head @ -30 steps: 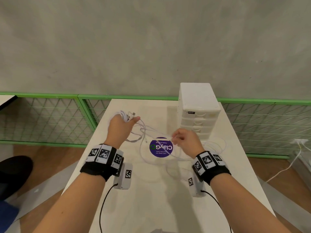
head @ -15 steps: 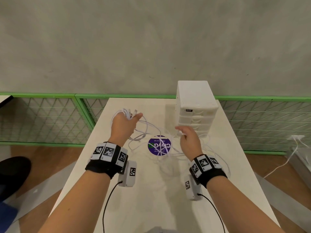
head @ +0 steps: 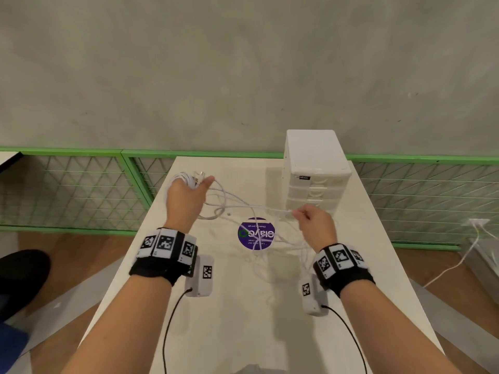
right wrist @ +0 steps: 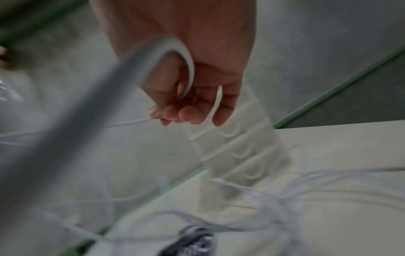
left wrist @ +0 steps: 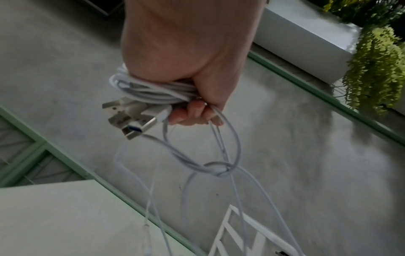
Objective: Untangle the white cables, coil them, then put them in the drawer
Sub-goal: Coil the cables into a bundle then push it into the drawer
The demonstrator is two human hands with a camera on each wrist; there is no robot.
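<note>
My left hand (head: pixel 189 197) is raised over the table's far left and grips a coil of white cables (left wrist: pixel 151 91) wound round it, with USB plugs (left wrist: pixel 131 119) sticking out past the fingers. Loose strands with a knot (left wrist: pixel 219 168) hang from it. My right hand (head: pixel 310 221) pinches a taut white strand (head: pixel 259 207) running across from the left hand, just in front of the white drawer unit (head: pixel 314 171). More tangled white cable (head: pixel 272 255) lies on the table under the right hand. All the drawers (right wrist: pixel 238 152) look closed.
A round purple sticker (head: pixel 256 233) marks the table (head: pixel 237 319) between my hands. A green mesh fence (head: pixel 67 184) runs behind the table below a grey wall. Another white cable (head: pixel 456 263) lies on the floor at the right. A dark shoe (head: pixel 21 276) is at the left.
My right hand drew back to the right and slightly up, pulling a strand taut from the left hand. The left hand stayed in place, holding its coil.
</note>
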